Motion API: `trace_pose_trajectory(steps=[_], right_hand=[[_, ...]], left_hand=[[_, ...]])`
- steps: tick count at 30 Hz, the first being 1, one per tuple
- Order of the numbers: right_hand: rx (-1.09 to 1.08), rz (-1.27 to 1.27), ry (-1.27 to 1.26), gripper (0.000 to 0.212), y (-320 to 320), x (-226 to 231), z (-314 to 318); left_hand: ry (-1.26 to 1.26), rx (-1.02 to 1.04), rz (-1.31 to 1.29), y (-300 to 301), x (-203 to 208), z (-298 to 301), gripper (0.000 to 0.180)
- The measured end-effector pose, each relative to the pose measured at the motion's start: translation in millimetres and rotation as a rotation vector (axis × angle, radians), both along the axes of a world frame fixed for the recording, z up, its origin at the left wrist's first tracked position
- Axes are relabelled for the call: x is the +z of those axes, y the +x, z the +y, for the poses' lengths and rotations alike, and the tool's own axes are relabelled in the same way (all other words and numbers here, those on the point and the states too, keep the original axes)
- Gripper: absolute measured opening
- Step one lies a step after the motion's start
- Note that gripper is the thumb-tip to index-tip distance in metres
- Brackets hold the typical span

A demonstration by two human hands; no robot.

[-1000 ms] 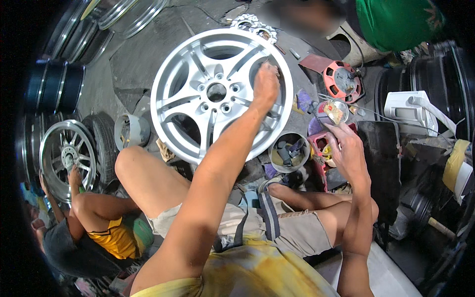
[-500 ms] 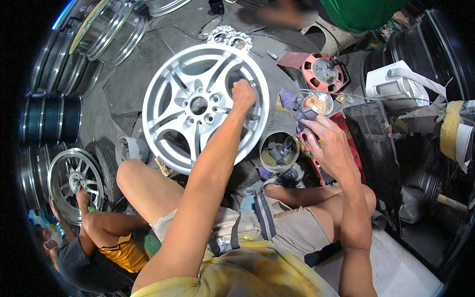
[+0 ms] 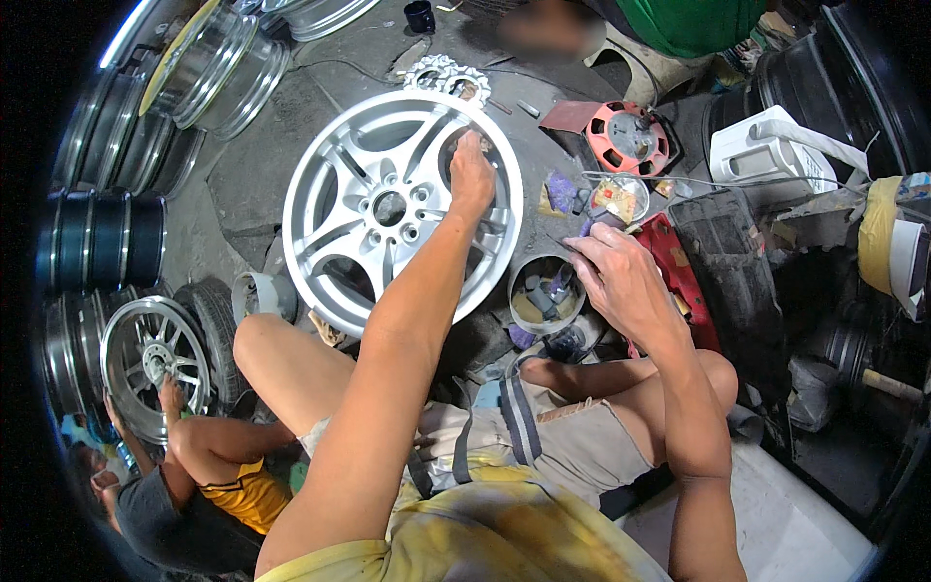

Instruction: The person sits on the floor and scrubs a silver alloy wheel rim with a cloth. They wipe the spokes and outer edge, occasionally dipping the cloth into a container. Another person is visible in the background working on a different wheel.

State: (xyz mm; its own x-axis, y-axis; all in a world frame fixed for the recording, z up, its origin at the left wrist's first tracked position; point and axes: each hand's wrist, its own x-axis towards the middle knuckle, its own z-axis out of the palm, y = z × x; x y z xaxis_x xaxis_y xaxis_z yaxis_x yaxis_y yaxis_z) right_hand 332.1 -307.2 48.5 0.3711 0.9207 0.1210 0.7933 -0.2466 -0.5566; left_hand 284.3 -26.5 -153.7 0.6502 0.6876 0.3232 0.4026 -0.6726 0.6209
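Note:
A silver five-spoke wheel rim (image 3: pixel 320 218) lies face up in front of me. My left hand (image 3: pixel 472 179) reaches over its right side, closed, with the fingertips at the window between two spokes; what they hold, if anything, is hidden. To the right, my right hand (image 3: pixel 626 281) hovers above a round tub (image 3: pixel 519 310), pinching a thin dark piece (image 3: pixel 557 240) between thumb and fingers. Inside the tub sit several grey pads (image 3: pixel 543 305) in murky liquid.
Purple and grey pads (image 3: pixel 561 190) and a small bowl (image 3: pixel 635 184) lie right of the rim. Farther back are a salmon-coloured wheel-shaped part (image 3: pixel 630 144) and silver ring parts (image 3: pixel 441 78). Stacked wheels (image 3: pixel 107 242) line the left, where another person handles a rim (image 3: pixel 155 364).
My left hand has shifted slightly up and turned at the wheel's window. My right hand has moved a little left and down, bringing the thin dark piece over the tub's far edge.

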Motion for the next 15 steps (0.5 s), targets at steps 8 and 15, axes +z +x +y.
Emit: trace_pose_trajectory(steps=[8,15], right_hand=[[-0.018,-0.009,-0.006,0.018,1.0,-3.6,-5.1],[-0.026,0.016,0.001,0.016,3.3,-4.3,-5.7]], left_hand=[[-0.194,0.169,0.027,-0.5,13.8,13.0,0.021],[-0.249,0.237,-0.014,15.4,25.3,8.2,0.025]])
